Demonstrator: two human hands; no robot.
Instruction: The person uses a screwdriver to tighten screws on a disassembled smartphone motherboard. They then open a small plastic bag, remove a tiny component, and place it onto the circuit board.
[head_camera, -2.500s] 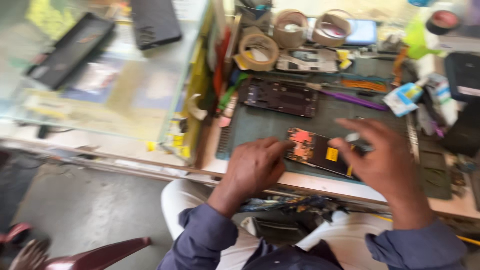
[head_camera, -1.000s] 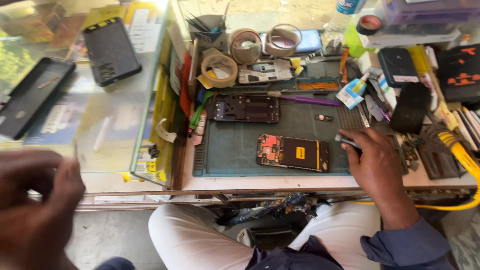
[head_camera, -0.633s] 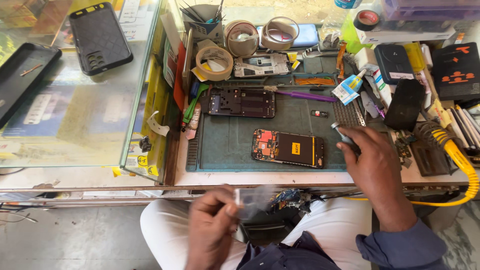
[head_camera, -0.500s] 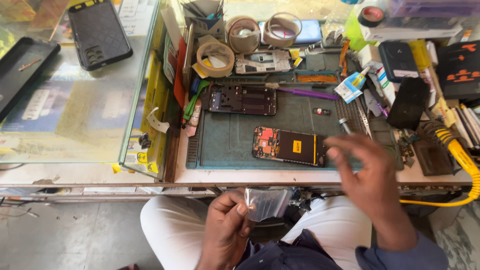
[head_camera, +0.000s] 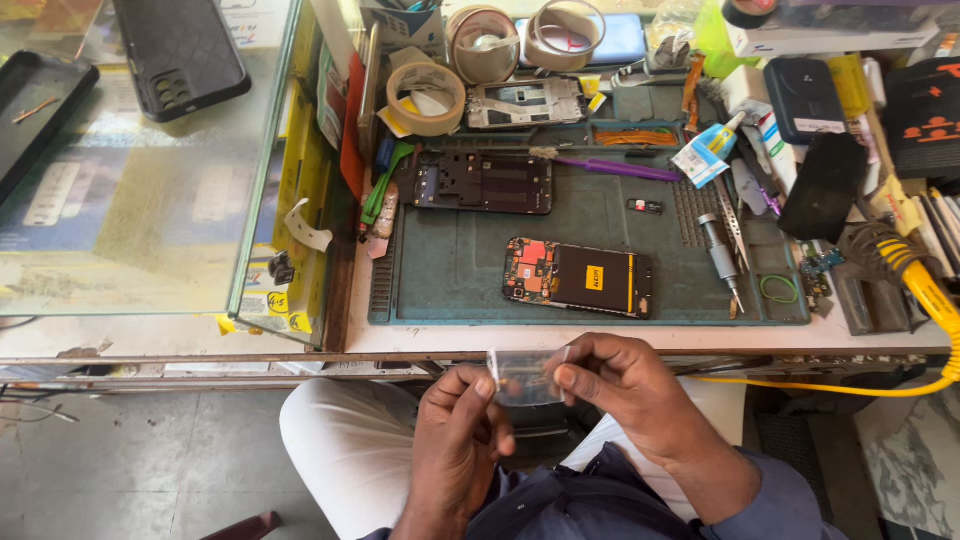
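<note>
Left hand (head_camera: 462, 432) and right hand (head_camera: 622, 392) pinch small clear pouch (head_camera: 527, 377) between fingertips, stretched for opening probably; opened phone (head_camera: 578, 277) on green mat (head_camera: 450, 270), twelve o'clock.

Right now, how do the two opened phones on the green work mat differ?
The nearer opened phone with the black battery shows red-orange circuit parts and a yellow label; the farther dark phone frame looks stripped and almost all black. The nearer one lies slightly tilted by the green mat's front edge; the farther one sits square, towards the back. Both lie flat, lengthwise, untouched by either hand.
</note>
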